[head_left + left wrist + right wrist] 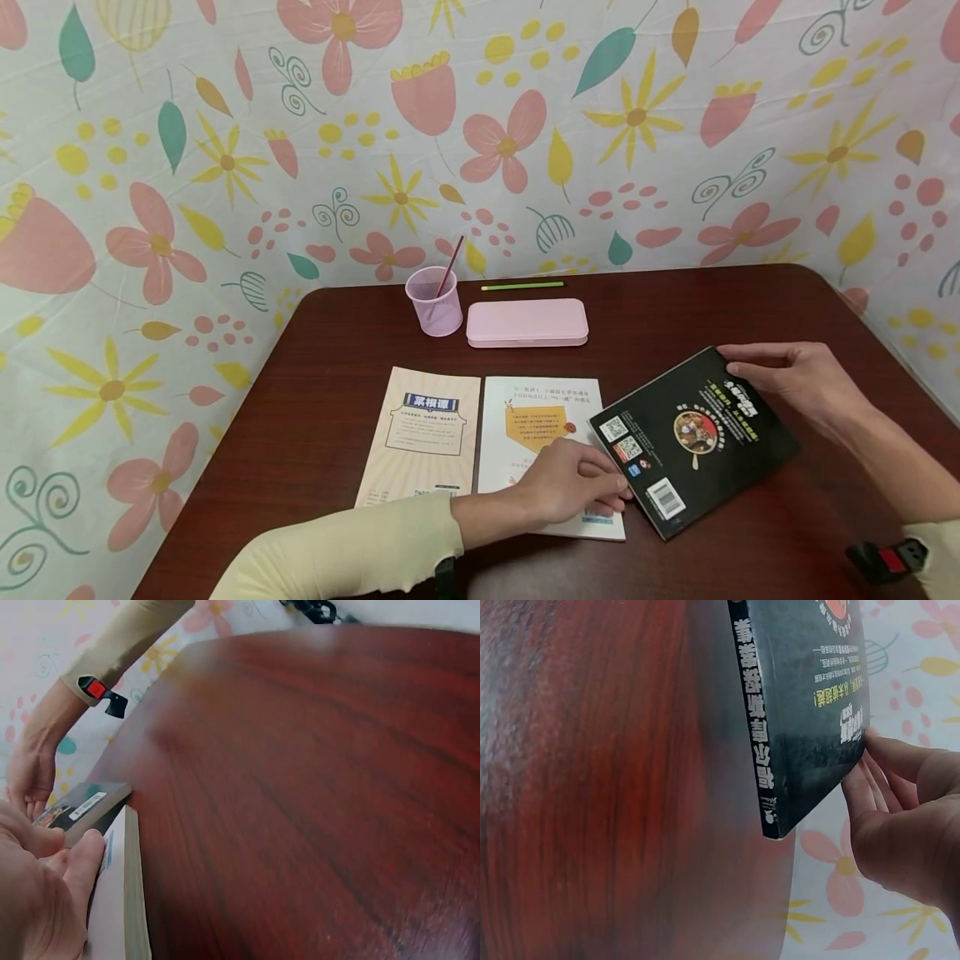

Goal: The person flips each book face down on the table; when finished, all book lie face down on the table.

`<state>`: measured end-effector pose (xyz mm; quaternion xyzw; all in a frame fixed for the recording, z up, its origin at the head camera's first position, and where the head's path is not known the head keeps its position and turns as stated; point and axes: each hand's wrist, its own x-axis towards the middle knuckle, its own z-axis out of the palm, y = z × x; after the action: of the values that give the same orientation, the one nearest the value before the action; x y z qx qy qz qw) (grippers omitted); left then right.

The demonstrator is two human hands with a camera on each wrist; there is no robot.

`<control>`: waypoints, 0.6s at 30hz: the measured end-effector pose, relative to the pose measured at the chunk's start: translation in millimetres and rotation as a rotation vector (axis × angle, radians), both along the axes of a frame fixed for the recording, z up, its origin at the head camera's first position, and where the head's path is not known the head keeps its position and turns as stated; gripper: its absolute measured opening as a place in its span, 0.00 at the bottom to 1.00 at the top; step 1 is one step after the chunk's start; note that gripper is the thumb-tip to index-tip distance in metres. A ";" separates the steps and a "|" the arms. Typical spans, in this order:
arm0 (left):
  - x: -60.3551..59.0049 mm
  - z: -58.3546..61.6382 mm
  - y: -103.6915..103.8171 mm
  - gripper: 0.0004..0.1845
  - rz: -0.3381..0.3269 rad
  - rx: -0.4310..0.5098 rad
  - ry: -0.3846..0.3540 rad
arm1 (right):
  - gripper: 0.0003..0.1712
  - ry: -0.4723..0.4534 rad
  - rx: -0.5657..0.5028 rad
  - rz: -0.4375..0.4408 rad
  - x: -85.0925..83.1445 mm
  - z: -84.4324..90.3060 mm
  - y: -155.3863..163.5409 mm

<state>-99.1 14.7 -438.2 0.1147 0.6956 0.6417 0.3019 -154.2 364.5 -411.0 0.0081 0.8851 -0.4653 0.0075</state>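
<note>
A black book (697, 442) with a round picture and a barcode is held at an angle above the right side of the table. My right hand (813, 383) pinches its far top corner between thumb and fingers, also plain in the right wrist view, where the book's spine (756, 727) shows. My left hand (570, 487) reaches over a white book (498, 433) and has its curled fingers at the black book's left edge. To the left of the white book lies a cream book (382, 442), partly behind the left sleeve.
Farther back, a pink pencil case (527, 323) lies beside a pink mesh cup (435, 312) holding a dark red pencil (450, 265). A green pencil (522, 286) lies behind the case. Flowered cloth (525, 125) hangs along the far table edge.
</note>
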 end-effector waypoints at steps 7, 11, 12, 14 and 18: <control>-5.5 2.9 -6.6 0.03 -0.136 -0.248 0.472 | 0.29 -0.005 0.010 -0.014 -3.5 -6.9 -0.4; -6.6 3.0 -7.0 0.04 -0.181 -0.370 0.653 | 0.29 -0.003 0.003 -0.010 -5.9 -10.9 -3.0; -6.7 3.0 -6.9 0.04 -0.192 -0.395 0.680 | 0.28 -0.002 0.003 -0.009 -6.7 -11.8 -3.9; -6.9 2.8 -6.5 0.05 -0.213 -0.421 0.705 | 0.28 -0.005 0.004 -0.004 -8.3 -13.3 -6.0; -7.3 2.7 -4.6 0.05 -0.252 -0.446 0.727 | 0.27 -0.014 0.021 -0.004 -11.5 -15.4 -11.7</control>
<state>-106.5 10.1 -435.5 0.3487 0.8587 0.3520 0.1309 -165.7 352.8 -426.4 0.0131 0.8898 -0.4560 0.0127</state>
